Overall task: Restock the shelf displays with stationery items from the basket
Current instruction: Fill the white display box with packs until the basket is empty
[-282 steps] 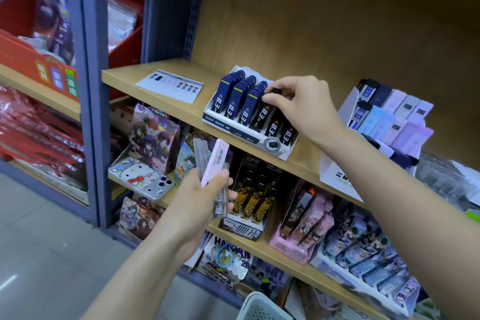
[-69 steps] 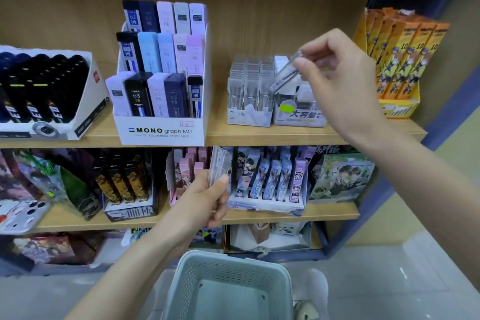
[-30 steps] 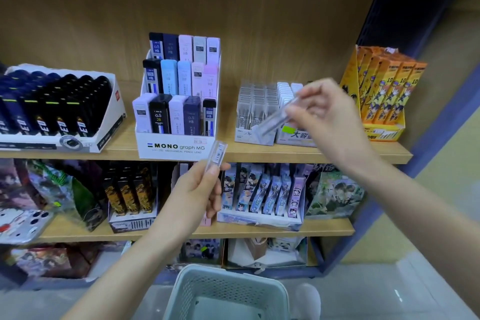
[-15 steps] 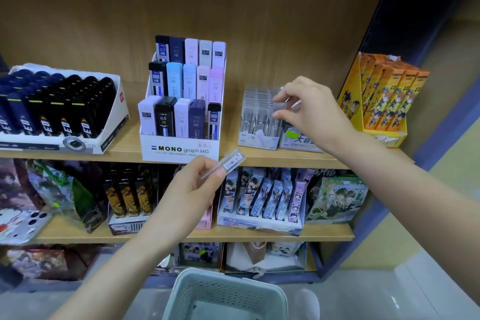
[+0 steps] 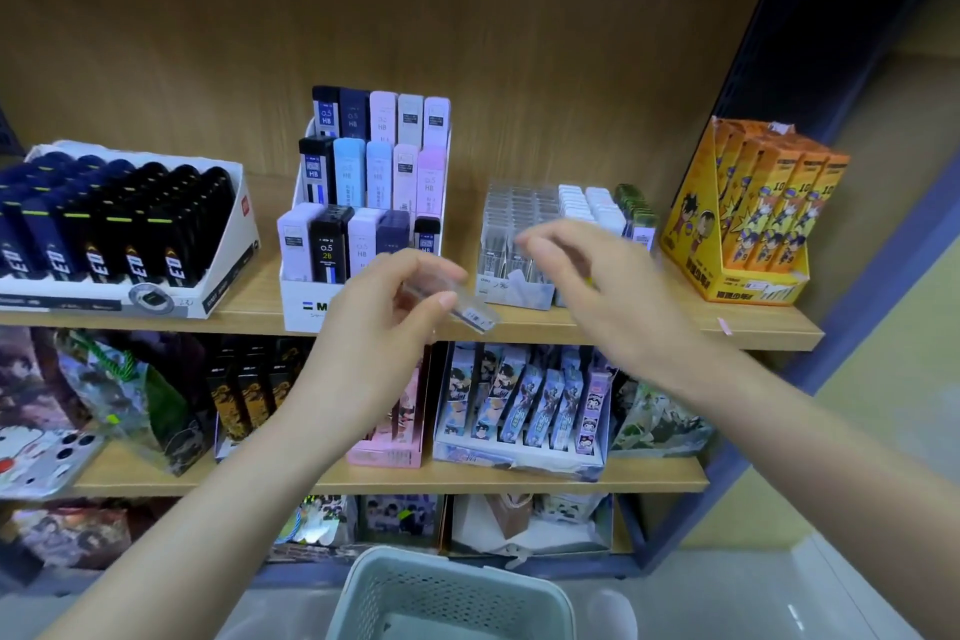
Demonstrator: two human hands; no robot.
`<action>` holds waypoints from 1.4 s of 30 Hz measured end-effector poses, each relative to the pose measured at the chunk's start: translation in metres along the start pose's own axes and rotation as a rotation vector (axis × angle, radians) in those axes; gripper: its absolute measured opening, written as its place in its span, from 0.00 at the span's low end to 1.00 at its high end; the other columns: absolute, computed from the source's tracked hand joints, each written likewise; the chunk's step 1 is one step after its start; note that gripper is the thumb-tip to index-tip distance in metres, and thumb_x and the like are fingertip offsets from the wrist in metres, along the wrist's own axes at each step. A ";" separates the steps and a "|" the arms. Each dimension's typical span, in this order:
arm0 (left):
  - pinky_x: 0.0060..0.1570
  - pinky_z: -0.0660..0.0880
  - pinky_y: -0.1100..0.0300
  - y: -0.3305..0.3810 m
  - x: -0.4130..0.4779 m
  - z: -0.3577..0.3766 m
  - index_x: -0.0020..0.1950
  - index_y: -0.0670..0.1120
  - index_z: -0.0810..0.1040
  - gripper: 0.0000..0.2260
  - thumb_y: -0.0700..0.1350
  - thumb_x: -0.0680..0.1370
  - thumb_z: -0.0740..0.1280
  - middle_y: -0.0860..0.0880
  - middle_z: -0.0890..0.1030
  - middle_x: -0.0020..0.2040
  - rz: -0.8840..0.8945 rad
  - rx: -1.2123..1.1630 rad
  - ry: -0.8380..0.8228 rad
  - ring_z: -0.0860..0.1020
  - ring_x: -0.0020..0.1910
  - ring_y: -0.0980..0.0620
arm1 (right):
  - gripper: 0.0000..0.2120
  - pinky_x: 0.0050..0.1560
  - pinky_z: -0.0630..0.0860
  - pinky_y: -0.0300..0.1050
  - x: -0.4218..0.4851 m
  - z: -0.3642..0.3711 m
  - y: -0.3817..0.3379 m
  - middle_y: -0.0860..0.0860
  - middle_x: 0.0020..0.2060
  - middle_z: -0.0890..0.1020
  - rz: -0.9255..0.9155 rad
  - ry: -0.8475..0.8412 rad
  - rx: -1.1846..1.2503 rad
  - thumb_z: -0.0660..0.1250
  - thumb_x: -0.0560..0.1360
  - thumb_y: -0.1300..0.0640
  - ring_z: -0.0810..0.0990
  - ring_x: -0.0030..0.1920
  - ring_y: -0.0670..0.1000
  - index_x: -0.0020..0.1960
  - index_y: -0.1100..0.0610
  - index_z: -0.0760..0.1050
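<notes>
left hand (image 5: 379, 327) around clear case (image 5: 475, 317)

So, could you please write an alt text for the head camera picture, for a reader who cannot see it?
A person's left hand pinches a clear lead case in front of a wooden shelf of pencil-lead displays, while the blurred right hand hovers close beside it. A pale basket sits below.

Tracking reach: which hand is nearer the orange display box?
Right. The right hand is left of the orange display box, in front of the clear-case tray; the left hand is farther left, by the MONO display, holding a clear case.
</notes>
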State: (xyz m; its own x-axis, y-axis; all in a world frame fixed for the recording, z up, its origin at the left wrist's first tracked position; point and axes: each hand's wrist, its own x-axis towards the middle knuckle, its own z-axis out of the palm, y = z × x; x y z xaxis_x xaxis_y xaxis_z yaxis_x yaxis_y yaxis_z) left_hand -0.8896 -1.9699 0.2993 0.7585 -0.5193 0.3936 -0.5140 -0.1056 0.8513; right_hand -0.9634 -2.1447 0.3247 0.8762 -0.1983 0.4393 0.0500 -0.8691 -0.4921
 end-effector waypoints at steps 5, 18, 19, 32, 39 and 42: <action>0.45 0.75 0.61 0.015 0.009 0.012 0.47 0.55 0.71 0.13 0.39 0.74 0.71 0.51 0.79 0.42 0.073 -0.026 -0.019 0.78 0.43 0.53 | 0.06 0.46 0.72 0.29 -0.027 0.006 -0.017 0.41 0.41 0.80 0.008 -0.114 0.214 0.67 0.76 0.57 0.77 0.45 0.38 0.50 0.47 0.76; 0.62 0.61 0.59 0.010 0.061 0.057 0.68 0.46 0.69 0.15 0.43 0.81 0.59 0.49 0.70 0.63 0.344 0.611 -0.066 0.67 0.63 0.51 | 0.02 0.46 0.81 0.52 0.031 -0.042 0.024 0.47 0.42 0.82 0.115 0.263 0.147 0.62 0.79 0.56 0.83 0.39 0.46 0.49 0.50 0.69; 0.62 0.59 0.58 0.007 0.064 0.061 0.69 0.45 0.68 0.16 0.43 0.81 0.58 0.48 0.70 0.64 0.344 0.677 -0.082 0.65 0.65 0.50 | 0.04 0.48 0.80 0.53 0.042 -0.044 0.029 0.47 0.41 0.82 0.118 0.315 0.129 0.61 0.79 0.56 0.82 0.40 0.47 0.46 0.49 0.69; 0.67 0.59 0.57 -0.012 0.063 0.068 0.71 0.44 0.67 0.19 0.42 0.80 0.60 0.47 0.69 0.68 0.344 0.688 -0.089 0.63 0.70 0.49 | 0.04 0.53 0.78 0.51 0.116 -0.033 0.063 0.51 0.41 0.81 0.015 0.181 -0.110 0.66 0.76 0.58 0.81 0.43 0.51 0.51 0.55 0.77; 0.67 0.57 0.59 -0.012 0.064 0.068 0.71 0.45 0.67 0.18 0.43 0.81 0.59 0.48 0.68 0.68 0.347 0.662 -0.084 0.62 0.70 0.51 | 0.01 0.48 0.80 0.41 0.122 -0.043 0.059 0.50 0.36 0.82 0.034 0.078 -0.073 0.68 0.76 0.59 0.83 0.38 0.46 0.47 0.55 0.78; 0.66 0.58 0.59 -0.012 0.064 0.067 0.71 0.46 0.67 0.18 0.43 0.81 0.59 0.49 0.68 0.68 0.350 0.662 -0.089 0.61 0.69 0.51 | 0.02 0.49 0.79 0.43 0.122 -0.036 0.063 0.54 0.39 0.82 0.019 0.028 -0.138 0.68 0.75 0.59 0.82 0.41 0.49 0.47 0.55 0.78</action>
State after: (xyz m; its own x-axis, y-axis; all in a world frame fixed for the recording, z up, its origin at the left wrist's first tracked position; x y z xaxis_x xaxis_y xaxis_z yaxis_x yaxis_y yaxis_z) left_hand -0.8618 -2.0584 0.2914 0.4862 -0.6798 0.5491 -0.8735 -0.3953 0.2841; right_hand -0.8712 -2.2398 0.3745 0.8626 -0.2261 0.4525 -0.0345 -0.9187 -0.3934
